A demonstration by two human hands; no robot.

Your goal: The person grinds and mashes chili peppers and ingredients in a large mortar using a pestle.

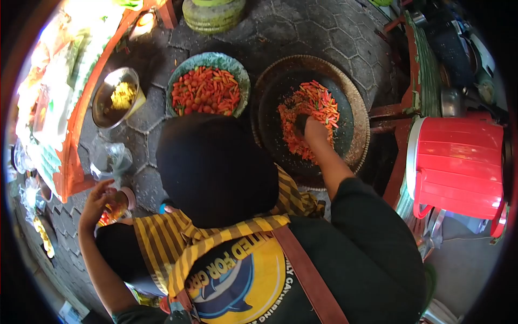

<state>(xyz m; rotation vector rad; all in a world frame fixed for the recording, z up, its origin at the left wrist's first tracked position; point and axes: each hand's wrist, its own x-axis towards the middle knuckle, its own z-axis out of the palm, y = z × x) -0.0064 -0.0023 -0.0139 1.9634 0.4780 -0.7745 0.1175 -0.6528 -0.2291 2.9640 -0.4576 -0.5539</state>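
My right hand [315, 132] is closed around a dark stone pestle [300, 125], pressed into chilies in a wide, shallow dark stone mortar [272, 113]. Red chilies [324, 108] lie mostly whole on the far side, while crushed ones [297, 141] spread toward me. The mortar sits in a round woven tray [360, 116]. Over on the left, my left hand [96, 208] has its fingers apart beside a clear container [128, 197] with red and yellow contents. Whether the fingers touch it I cannot tell. A large dark rounded shape [216, 167] blocks the middle of the view.
Beyond the dark shape stands a green basin [244, 81] full of red chilies and small tomatoes. A metal bowl [100, 110] with yellow pieces is farther left, near a plastic bag [110, 156]. A red cooler [458, 167] stands right; a gas cylinder [213, 13] is at the back.
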